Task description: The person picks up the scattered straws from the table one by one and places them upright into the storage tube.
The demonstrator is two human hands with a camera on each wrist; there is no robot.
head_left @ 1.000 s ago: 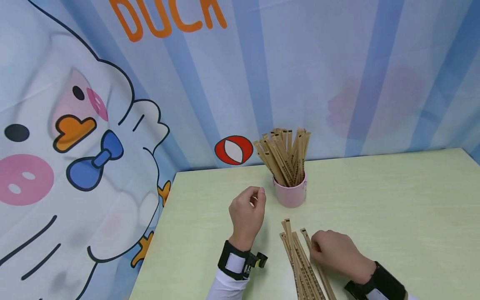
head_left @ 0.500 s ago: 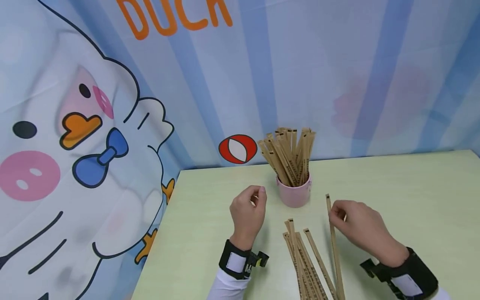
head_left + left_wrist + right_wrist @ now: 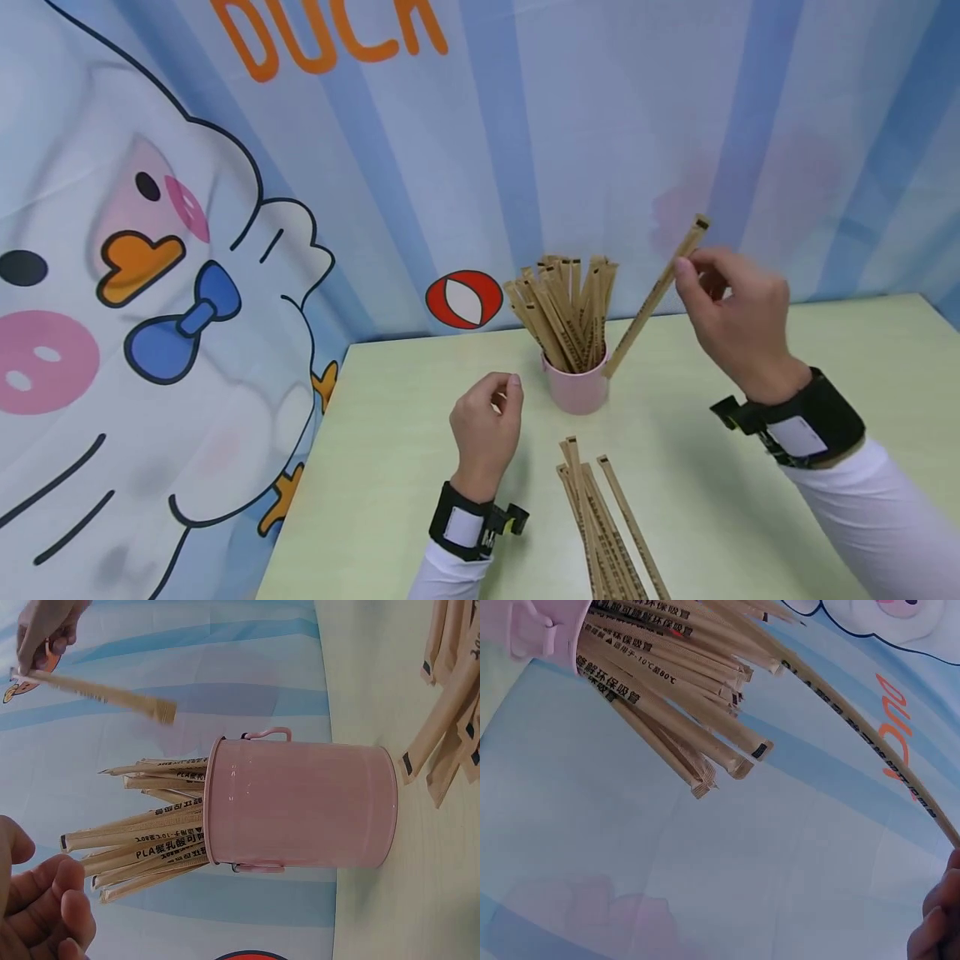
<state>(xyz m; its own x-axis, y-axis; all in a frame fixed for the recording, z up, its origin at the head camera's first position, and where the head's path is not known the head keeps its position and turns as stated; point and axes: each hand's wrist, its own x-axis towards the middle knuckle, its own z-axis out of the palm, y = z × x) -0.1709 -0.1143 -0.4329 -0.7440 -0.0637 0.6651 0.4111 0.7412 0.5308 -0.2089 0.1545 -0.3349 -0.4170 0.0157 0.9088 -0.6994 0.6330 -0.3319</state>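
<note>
My right hand (image 3: 738, 321) pinches one paper-wrapped straw (image 3: 648, 304) near its upper end, in the air right of a small pink bucket (image 3: 576, 392). The straw slants, its lower end by the bucket's rim; in the left wrist view it is apart from the bucket (image 3: 300, 802). Many wrapped straws (image 3: 566, 312) stand fanned out in the bucket. Loosely curled and holding nothing, my left hand (image 3: 486, 429) is above the table at the bucket's front left. In the right wrist view, the held straw (image 3: 862, 735) crosses in front of the bucket's straws (image 3: 675, 697).
A loose bunch of wrapped straws (image 3: 596, 525) lies on the pale table (image 3: 787, 400) in front of the bucket, with a single straw (image 3: 633, 525) at its right side. Behind the table hangs a blue striped cloth (image 3: 600, 150) with a cartoon duck.
My right hand has drawn one straw away from the bunch on the table, then lifted it up and forward to beside the bucket. The left hand has stayed nearly still.
</note>
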